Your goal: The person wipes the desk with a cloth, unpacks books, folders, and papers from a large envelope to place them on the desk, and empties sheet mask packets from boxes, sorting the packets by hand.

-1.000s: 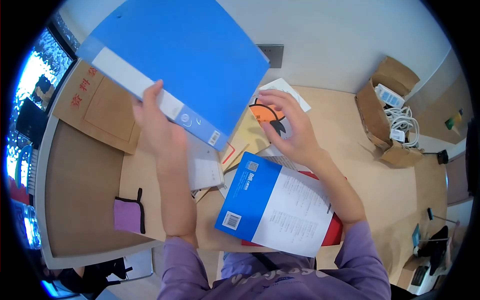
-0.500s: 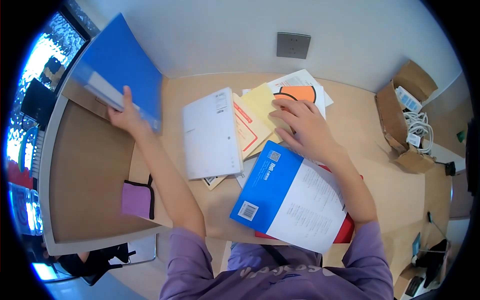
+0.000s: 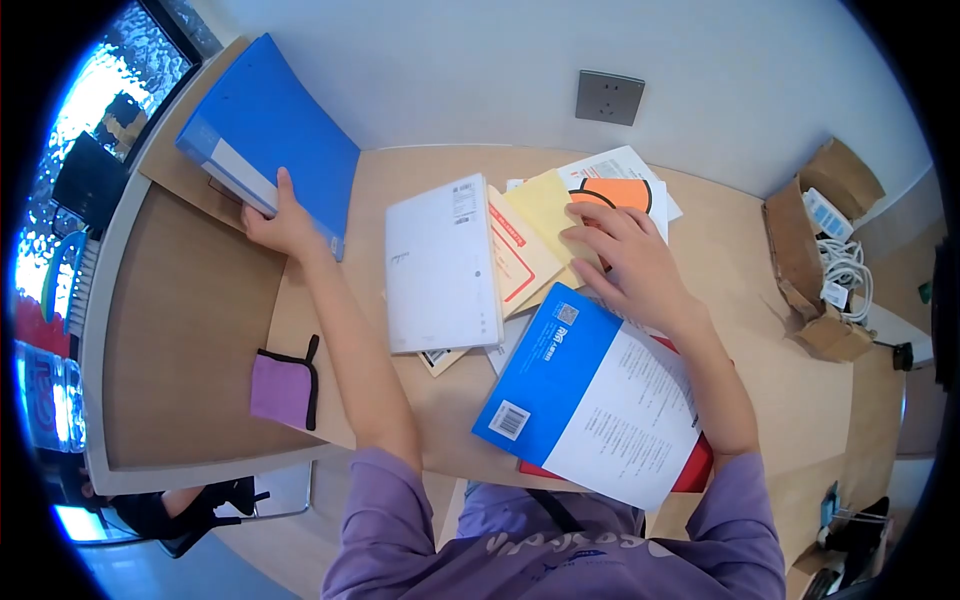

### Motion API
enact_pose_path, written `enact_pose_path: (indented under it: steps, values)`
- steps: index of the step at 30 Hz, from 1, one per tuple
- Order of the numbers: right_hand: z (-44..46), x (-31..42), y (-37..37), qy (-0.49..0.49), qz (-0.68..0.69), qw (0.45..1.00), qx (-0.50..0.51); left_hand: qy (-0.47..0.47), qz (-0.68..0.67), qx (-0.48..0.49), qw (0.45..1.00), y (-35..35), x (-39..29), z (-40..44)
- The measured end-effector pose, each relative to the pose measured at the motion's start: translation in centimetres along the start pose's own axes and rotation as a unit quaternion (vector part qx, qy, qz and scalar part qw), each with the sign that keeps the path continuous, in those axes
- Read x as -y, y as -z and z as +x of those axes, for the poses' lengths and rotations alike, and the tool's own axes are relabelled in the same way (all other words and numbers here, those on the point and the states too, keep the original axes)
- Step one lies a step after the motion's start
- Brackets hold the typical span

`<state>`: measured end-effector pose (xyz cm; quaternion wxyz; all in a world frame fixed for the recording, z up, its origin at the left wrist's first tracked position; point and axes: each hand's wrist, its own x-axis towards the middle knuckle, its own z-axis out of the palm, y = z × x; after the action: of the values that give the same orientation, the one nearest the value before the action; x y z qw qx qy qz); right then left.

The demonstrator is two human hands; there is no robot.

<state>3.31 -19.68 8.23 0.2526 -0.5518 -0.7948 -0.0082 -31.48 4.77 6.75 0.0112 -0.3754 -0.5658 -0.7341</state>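
Observation:
My left hand (image 3: 284,222) is closed around the spine edge of a blue folder (image 3: 275,120), which stands upright by the partition in the back left corner. Fingers slightly spread, my right hand (image 3: 632,258) hovers over or rests on a yellow envelope (image 3: 548,205) and a sheet with an orange print (image 3: 625,190); contact is unclear. A white booklet or slim box (image 3: 440,270) lies left of these, partly on a cream envelope with red print (image 3: 520,250). Below my right wrist lies a blue and white book (image 3: 545,370), on top of something red (image 3: 692,470).
A purple pouch with black trim (image 3: 283,388) lies by the left partition (image 3: 200,340). On the right, an open cardboard box (image 3: 790,240) holds white cables (image 3: 845,270) and a power strip (image 3: 828,215). A wall socket (image 3: 610,97) is at the back.
The whole view has shifted slightly right. The blue folder, blurred before, is now sharp and has moved a little back and right with my left hand. My right hand stays over the papers.

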Motion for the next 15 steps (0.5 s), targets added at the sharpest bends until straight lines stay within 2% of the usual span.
enact_pose_path:
  steps: [1,4,7,10,13,15]
  values:
    - [0.0,0.0,0.0,0.001,0.000,1.000,0.000,-0.056,0.120,-0.046,0.990,-0.1,0.4,-0.1]
    - [0.0,0.0,0.0,-0.001,-0.004,1.000,0.001,-0.003,0.124,-0.121,0.985,0.6,-0.3,-0.8]
    - [0.0,0.0,0.0,0.000,-0.003,1.000,0.002,0.039,0.166,-0.099,0.980,0.5,-1.1,-1.4]
    - [0.0,0.0,0.0,0.000,-0.003,1.000,0.000,0.069,0.124,-0.076,0.987,0.2,-2.6,-1.8]
    - [0.0,0.1,0.2,-0.005,0.007,1.000,0.002,0.004,0.005,-0.018,1.000,0.5,-1.5,-1.5]
    - [0.0,0.2,0.1,-0.007,0.003,1.000,0.001,-0.041,-0.038,-0.033,0.998,0.2,0.1,-0.5]
